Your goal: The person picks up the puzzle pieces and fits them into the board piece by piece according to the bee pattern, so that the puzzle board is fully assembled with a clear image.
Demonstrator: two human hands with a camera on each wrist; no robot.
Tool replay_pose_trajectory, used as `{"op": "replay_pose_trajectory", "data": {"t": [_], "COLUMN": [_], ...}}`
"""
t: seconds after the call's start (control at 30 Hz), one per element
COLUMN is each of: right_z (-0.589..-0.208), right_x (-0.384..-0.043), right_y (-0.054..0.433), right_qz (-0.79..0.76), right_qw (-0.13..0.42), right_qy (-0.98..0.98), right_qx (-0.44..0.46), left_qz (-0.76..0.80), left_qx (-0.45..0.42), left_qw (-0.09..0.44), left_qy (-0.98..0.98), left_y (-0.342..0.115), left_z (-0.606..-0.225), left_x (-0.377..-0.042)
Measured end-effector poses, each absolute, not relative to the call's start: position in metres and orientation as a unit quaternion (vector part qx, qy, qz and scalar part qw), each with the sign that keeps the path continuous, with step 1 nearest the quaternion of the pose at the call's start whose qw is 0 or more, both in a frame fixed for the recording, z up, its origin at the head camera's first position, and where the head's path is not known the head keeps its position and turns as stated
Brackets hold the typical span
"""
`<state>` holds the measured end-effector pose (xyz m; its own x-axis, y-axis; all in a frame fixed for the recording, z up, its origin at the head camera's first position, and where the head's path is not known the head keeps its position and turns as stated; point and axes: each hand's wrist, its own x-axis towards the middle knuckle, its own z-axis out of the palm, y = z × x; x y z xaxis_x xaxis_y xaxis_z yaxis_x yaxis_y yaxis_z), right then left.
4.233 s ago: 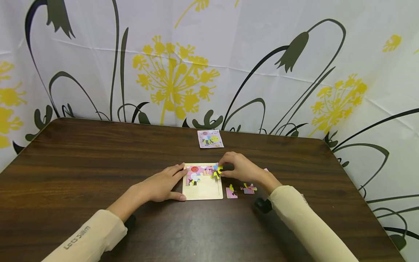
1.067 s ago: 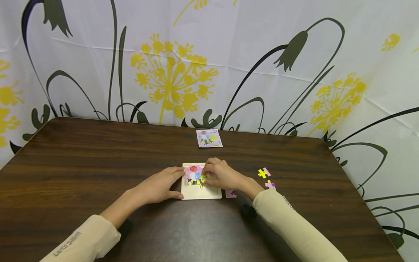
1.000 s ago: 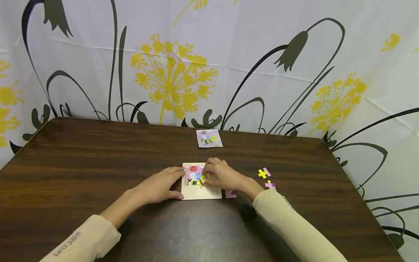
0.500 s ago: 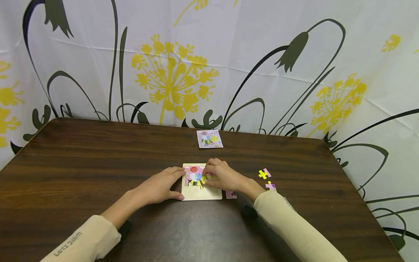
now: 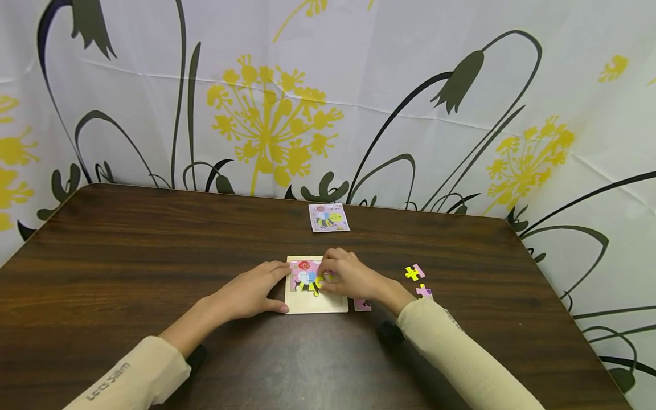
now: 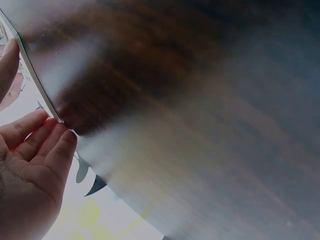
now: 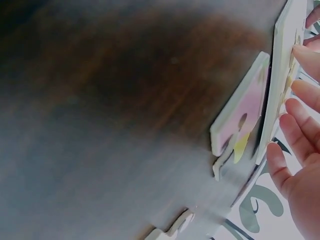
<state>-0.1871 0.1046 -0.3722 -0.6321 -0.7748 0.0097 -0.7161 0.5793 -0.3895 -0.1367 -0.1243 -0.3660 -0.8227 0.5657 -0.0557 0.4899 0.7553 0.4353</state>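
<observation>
A shallow wooden puzzle tray (image 5: 314, 307) lies flat on the table, with a partly assembled bee picture along its far and left parts. My left hand (image 5: 252, 291) rests at the tray's left edge, fingers extended near the far corner and thumb at the near corner. Over the tray's right half, my right hand (image 5: 351, 275) pinches a yellow puzzle piece (image 5: 320, 282) against the assembled part; the fingers partly hide it. A pink puzzle piece (image 5: 362, 305) lies close to the tray's right side, seen larger in the right wrist view as a pink piece (image 7: 244, 112).
Farther right lie a yellow-and-pink piece (image 5: 414, 272) and a pink piece (image 5: 424, 291), the latter near the right sleeve. A square bee picture card (image 5: 329, 217) lies beyond the tray. The brown wooden table (image 5: 154, 245) meets a flower-print curtain (image 5: 389, 131) at its far edge.
Since the oldest frame, my right hand has moved left from the tray's far right corner, and more of the bee is in the tray. During the last second both hands stay practically still.
</observation>
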Motion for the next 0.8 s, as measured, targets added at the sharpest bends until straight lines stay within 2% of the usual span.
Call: {"op": "replay_pose_trajectory", "data": {"t": [0.47, 0.8], "right_z": [-0.3747, -0.3746], "right_x": [-0.1857, -0.1881], "right_y": [0.1066, 0.1052], "right_qz": [-0.179, -0.178], "right_qw": [0.049, 0.062], "right_qy": [0.872, 0.876], "right_qx": [-0.453, -0.445], "left_qz": [0.205, 0.205], "left_qx": [0.279, 0.284], "left_qw": [0.100, 0.099], "left_qy": [0.933, 0.931], "left_y": [-0.1231, -0.1235], "left_z": [-0.3680, -0.3666], "left_x": [-0.1371, -0.1374]}}
